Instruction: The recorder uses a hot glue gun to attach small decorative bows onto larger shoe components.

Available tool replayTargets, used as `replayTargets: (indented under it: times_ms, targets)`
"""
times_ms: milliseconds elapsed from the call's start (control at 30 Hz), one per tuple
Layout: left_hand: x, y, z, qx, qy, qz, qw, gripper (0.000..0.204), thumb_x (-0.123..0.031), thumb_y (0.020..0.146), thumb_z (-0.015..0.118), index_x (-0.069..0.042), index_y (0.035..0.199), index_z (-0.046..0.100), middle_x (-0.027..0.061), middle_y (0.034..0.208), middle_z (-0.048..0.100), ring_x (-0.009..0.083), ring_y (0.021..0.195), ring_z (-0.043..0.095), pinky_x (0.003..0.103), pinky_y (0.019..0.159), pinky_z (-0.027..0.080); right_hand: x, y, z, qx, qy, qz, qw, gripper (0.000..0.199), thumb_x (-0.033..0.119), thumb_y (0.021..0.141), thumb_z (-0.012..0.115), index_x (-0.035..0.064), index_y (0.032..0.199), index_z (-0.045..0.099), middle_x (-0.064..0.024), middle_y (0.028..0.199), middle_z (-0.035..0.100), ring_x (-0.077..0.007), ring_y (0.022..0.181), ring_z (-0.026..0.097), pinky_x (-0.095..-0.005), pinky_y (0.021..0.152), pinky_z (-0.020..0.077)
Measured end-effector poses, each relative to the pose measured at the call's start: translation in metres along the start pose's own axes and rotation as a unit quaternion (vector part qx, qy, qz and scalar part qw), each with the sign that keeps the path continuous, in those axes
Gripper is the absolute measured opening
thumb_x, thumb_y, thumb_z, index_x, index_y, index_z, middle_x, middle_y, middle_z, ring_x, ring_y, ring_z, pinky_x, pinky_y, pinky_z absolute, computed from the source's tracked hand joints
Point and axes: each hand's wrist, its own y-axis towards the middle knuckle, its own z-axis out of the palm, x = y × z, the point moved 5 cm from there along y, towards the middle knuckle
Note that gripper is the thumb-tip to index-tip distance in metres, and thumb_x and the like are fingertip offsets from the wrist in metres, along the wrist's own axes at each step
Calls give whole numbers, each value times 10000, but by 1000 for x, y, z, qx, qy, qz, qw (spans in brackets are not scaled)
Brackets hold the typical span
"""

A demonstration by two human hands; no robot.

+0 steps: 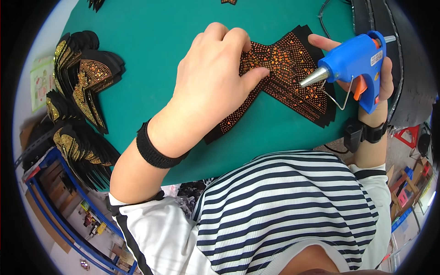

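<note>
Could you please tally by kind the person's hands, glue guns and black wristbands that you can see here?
Hands: 2 (left hand, right hand)
Blue glue gun: 1
Black wristbands: 2, one on each arm
Total: 5

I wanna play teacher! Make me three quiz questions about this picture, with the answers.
1. Which hand holds the blue glue gun?
2. True or false: the gold-patterned black pieces are left of the orange-patterned black piece.
3. Fill in: the wristband on the left arm is coloured ____.

Key:
1. The right hand.
2. True.
3. Black.
</note>
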Motion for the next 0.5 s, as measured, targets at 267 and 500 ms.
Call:
replayTargets:
  times_ms: [267, 500]
  targets:
    - [7, 13, 14, 19, 10, -3, 1000, 278, -217, 672, 714, -33, 773, 532, 88, 724, 507, 243, 694, 528, 334, 611, 434, -2, 1, 0, -34, -23, -12, 999, 855, 592, 776, 469, -116, 1233, 322, -387, 1299, 197, -301, 1049, 533, -268, 792, 491]
    - [4, 16, 14, 35, 14, 13, 999, 264, -212, 680, 704, -37, 755, 521, 85, 714, 503, 244, 675, 526, 335, 601, 432, 0, 0, -2, -4, -61, -2, 998, 875, 628, 757, 457, -113, 1212, 363, -392, 1281, 231, -275, 989, 573, -240, 731, 509]
